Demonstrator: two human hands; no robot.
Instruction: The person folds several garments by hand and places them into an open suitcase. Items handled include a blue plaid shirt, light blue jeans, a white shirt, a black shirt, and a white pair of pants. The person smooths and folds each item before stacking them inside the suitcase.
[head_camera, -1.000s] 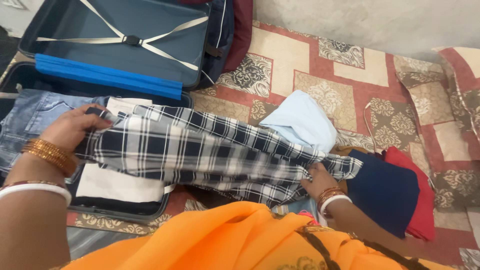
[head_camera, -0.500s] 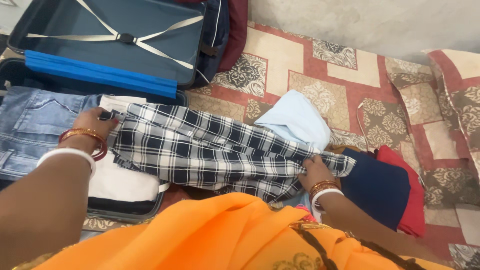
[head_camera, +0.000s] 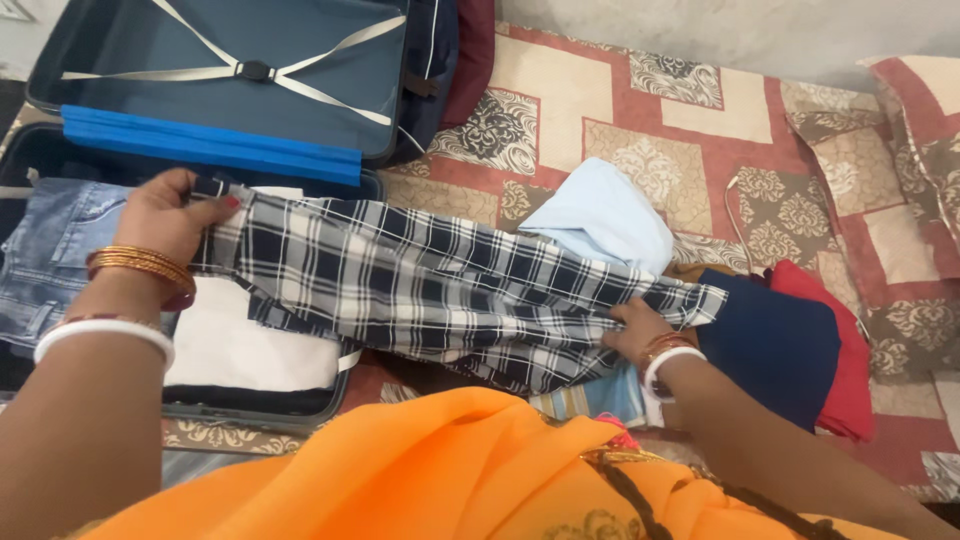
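Left hand (head_camera: 170, 215) at left of frame pinches one end of a black-and-white plaid garment (head_camera: 430, 285), thumb on top, fingers curled under the cloth edge; gold and white bangles on the wrist. Right hand (head_camera: 635, 330) at centre-right is closed on the garment's other end, fingers tucked into the fold beside a navy folded garment (head_camera: 775, 345). The plaid garment is stretched between the two hands, running from the open suitcase (head_camera: 250, 405) at left across its right rim to the pile of clothes at right; its left part lies over a white folded item (head_camera: 250, 345) inside the case, its lower edge hangs loose and wrinkled. Blue jeans (head_camera: 50, 250) sit in the case at far left, touching the left wrist area. Suitcase lid (head_camera: 230, 110) stands open at upper left with crossed straps and a bright blue band along its lower edge, just above the left hand. Light blue cloth (head_camera: 605, 215) lies just above the plaid's right half, touching it. Red cloth (head_camera: 845, 345) sticks out under the navy one at right. Patterned bedspread (head_camera: 640, 120) is bare in the upper centre and upper right, open room there. Orange fabric (head_camera: 440, 470) of the person's clothing fills the bottom centre, close under the plaid's lower edge.
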